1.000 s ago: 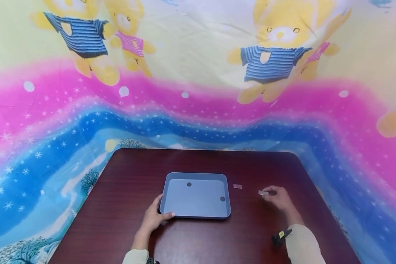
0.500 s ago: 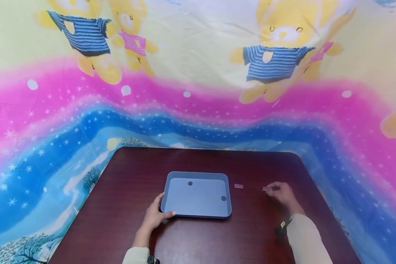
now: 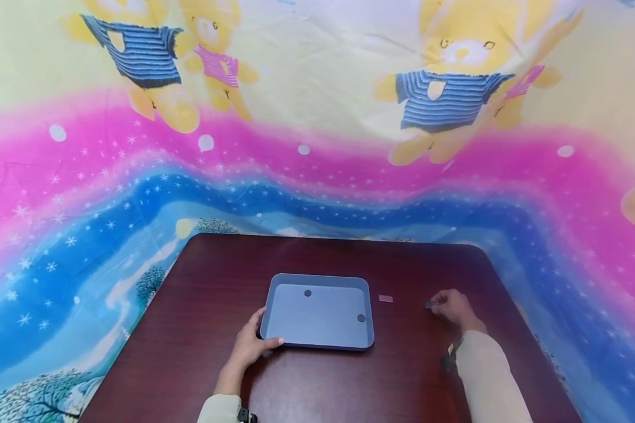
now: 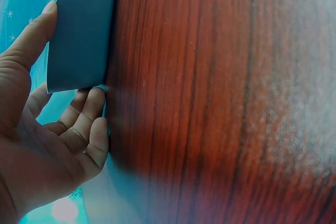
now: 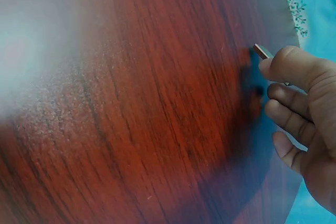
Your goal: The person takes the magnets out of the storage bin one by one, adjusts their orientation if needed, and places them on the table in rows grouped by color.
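Observation:
A shallow grey-blue tray [image 3: 317,342] rests on the table in the head view, with two small dark discs inside: one disc [image 3: 308,293] near the back wall, the other disc [image 3: 361,318] by the right wall. My left hand [image 3: 247,345] grips its near left corner, thumb along the front side and the other fingers curled at the left. To the right of the tray, my right hand [image 3: 455,306] pinches a small flat rectangular piece [image 5: 262,51] between thumb and forefinger. Most of that piece is hidden by the fingers. A similar pinkish flat rectangle [image 3: 385,299] lies between tray and right hand.
The dark red wooden table [image 3: 317,382] has rounded far corners. Behind it hangs a cloth [image 3: 317,194] printed with bears and snowflakes, close against the back edge.
The piece in my right hand has been tilted, its pale face now showing dark, and the hand has shifted slightly right and back. My left hand stays on the tray.

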`<state>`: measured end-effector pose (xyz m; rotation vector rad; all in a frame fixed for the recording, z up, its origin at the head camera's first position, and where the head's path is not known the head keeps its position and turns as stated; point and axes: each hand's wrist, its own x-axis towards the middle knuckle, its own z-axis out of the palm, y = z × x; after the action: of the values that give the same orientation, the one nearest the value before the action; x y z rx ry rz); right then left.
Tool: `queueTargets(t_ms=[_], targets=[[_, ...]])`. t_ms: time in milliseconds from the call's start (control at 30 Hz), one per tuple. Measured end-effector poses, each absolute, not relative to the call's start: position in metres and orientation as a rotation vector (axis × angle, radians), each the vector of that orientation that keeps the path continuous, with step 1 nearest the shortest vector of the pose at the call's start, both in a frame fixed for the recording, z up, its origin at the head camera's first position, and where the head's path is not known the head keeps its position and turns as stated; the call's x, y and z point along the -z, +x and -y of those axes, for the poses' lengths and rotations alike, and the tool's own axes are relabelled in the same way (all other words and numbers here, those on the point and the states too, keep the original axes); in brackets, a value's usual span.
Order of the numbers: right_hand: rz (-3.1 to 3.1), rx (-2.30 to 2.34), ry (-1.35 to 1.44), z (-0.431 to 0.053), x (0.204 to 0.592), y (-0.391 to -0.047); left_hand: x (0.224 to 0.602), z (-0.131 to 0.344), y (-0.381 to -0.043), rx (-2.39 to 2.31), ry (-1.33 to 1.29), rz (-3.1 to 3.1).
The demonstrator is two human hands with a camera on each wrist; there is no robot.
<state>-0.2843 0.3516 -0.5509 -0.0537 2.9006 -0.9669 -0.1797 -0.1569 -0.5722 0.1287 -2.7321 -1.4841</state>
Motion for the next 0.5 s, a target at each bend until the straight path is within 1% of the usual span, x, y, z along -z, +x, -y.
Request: queueTargets(t_ms=[200,500], targets=[[-2.906,0.903,-0.069,-0.3526,0.5550,-0.2878,0.5719,0.1565,-0.1790,1.488,0.132,2.732],[-3.025,0.673,-0.170,-0.3505,0.5556,-0.2920,0.5715,0.1575,-0.1800,1.506,0.143,2.719]])
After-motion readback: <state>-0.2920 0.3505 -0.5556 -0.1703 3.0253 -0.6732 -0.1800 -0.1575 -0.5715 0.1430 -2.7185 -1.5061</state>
